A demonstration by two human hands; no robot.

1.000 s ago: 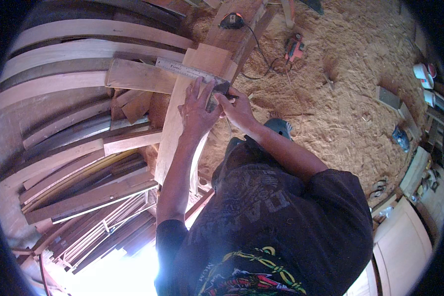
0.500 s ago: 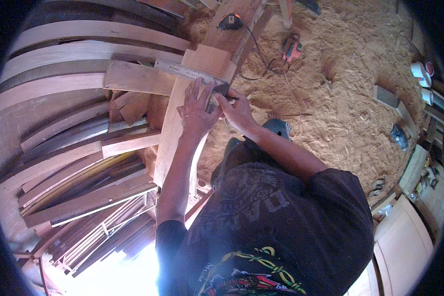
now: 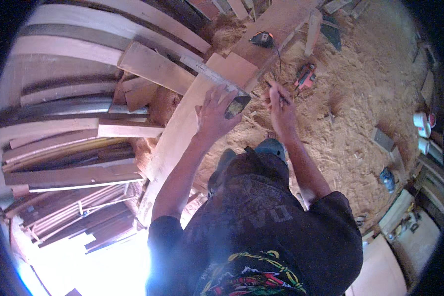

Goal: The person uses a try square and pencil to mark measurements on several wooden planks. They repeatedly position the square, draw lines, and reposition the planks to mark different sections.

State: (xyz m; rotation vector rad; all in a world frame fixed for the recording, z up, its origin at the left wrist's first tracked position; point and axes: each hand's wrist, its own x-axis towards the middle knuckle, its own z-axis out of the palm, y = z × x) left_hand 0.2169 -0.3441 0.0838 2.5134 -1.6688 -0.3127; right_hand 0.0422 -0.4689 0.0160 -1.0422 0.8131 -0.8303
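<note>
My left hand (image 3: 214,111) grips a try square (image 3: 238,102), its fingers over the blade and the thumb by the dark stock. The square lies across a long pale wooden board (image 3: 182,123), with the stock at the board's right edge and the marked metal blade reaching left. My right hand (image 3: 282,116) is raised to the right of the board, apart from it, with fingers closed round a thin dark pencil or pen (image 3: 277,91). Part of the blade is hidden under my left fingers.
A shorter plank (image 3: 155,69) meets the board's left side. Stacked timber (image 3: 74,123) fills the left. Farther up the work surface sits a black-and-orange object (image 3: 262,39). A red-and-black power tool (image 3: 306,76) lies on the shavings-covered floor (image 3: 350,108). White tubs (image 3: 421,123) stand far right.
My right hand has lifted off the square's edge and moved right with the pencil or pen. The left hand still grips the square. The whole view has turned and shifted slightly.
</note>
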